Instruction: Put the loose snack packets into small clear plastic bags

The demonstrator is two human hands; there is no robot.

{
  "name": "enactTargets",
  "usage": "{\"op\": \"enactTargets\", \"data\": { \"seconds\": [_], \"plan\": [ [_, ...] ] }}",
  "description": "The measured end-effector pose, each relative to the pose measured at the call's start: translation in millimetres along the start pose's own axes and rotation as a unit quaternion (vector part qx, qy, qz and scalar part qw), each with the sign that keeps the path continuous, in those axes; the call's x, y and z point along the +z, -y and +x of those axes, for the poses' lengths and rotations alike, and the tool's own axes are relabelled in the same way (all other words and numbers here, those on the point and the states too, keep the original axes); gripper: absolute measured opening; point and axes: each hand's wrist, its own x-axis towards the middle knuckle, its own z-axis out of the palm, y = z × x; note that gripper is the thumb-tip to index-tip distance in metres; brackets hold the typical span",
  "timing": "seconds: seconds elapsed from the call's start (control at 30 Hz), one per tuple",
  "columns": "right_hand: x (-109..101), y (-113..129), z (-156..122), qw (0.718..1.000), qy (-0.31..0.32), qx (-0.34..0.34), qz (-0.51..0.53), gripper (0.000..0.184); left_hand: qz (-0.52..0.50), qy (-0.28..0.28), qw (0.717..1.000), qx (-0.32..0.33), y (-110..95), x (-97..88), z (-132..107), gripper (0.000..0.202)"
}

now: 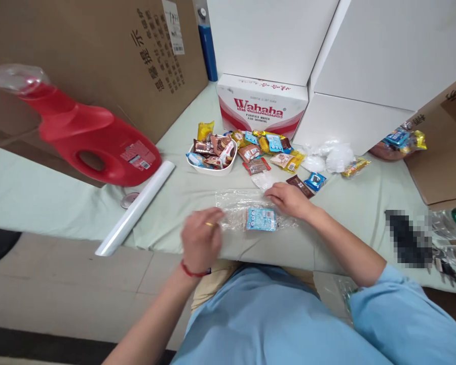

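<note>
A clear plastic bag [239,210] lies flat on the pale green cloth [41,195] in front of me, with a blue snack packet [261,219] inside it. My left hand [201,241] is closed on the bag's near left edge; it wears a ring and a red wrist string. My right hand [289,198] rests with fingers curled on the bag's far right edge. Beyond them a white dish [212,169] holds several wrapped snacks, and more snack packets [273,152] lie scattered beside it.
A red detergent jug [95,137] lies on its side at left, next to a white roll [137,208]. Cardboard boxes, white boxes and a Wahaha carton [262,104] stand at the back. Crumpled clear bags [330,157] lie at right, keys [446,266] at the right edge.
</note>
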Motion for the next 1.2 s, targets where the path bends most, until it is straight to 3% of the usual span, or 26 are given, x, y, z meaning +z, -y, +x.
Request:
{"op": "enactTargets", "data": {
  "seconds": [0.07, 0.13, 0.23, 0.3, 0.4, 0.5, 0.57, 0.63, 0.7, 0.77, 1.0, 1.1, 1.2],
  "plan": [
    [9.2, 14.5, 24.2, 0.998, 0.052, -0.009, -0.036, 0.034, -0.003, 0.088, 0.994, 0.071, -32.0, 17.0, -4.2, 0.039],
    [18.8, 24.8, 42.9, 0.992, 0.082, 0.032, -0.09, 0.04, 0.033, 0.154, 0.985, 0.074, -51.1, 37.3, -6.9, 0.045],
    [25.4, 28.7, 58.3, 0.977, 0.127, 0.089, -0.145, 0.036, 0.065, 0.237, 0.968, 0.05, -58.7, 59.0, -9.4, 0.045],
    [22.8, 26.2, 62.0, 0.975, 0.141, 0.092, -0.148, 0.029, 0.073, 0.268, 0.96, 0.033, -57.6, 64.6, -10.9, 0.045],
    [10.0, 24.3, 60.5, 0.985, 0.111, 0.036, -0.13, 0.024, 0.069, 0.286, 0.956, 0.015, -56.5, 65.8, -12.3, 0.047],
    [-5.2, 31.1, 48.6, 0.988, 0.048, -0.062, -0.132, 0.022, 0.059, 0.292, 0.955, 0.009, -57.3, 66.5, -12.9, 0.046],
    [-9.9, 39.4, 33.4, 0.982, 0.042, -0.109, -0.147, 0.02, 0.052, 0.285, 0.957, 0.008, -57.7, 68.2, -14.0, 0.045],
    [-6.8, 47.0, 13.9, 0.976, 0.087, -0.12, -0.161, 0.018, 0.046, 0.274, 0.961, 0.005, -57.4, 70.3, -16.3, 0.043],
    [3.9, 51.8, -6.5, 0.971, 0.135, -0.11, -0.166, 0.019, 0.041, 0.265, 0.963, -0.002, -55.7, 72.5, -19.6, 0.038],
    [18.4, 53.3, -24.0, 0.971, 0.146, -0.101, -0.163, 0.026, 0.028, 0.259, 0.965, -0.004, -51.8, 74.1, -23.1, 0.033],
    [58.4, 54.8, -54.0, 0.991, -0.007, -0.059, -0.123, 0.034, -0.123, 0.236, 0.964, -0.015, -19.4, 68.2, -32.4, 0.029],
    [74.7, 60.2, -60.6, 0.992, -0.07, -0.038, -0.1, 0.03, -0.253, 0.149, 0.953, -0.071, -0.8, 56.1, -38.3, 0.029],
    [88.4, 65.9, -64.7, 0.99, -0.11, -0.012, -0.091, 0.032, -0.265, -0.023, 0.931, -0.249, 15.2, 44.4, -39.3, 0.031]
  ]
}}
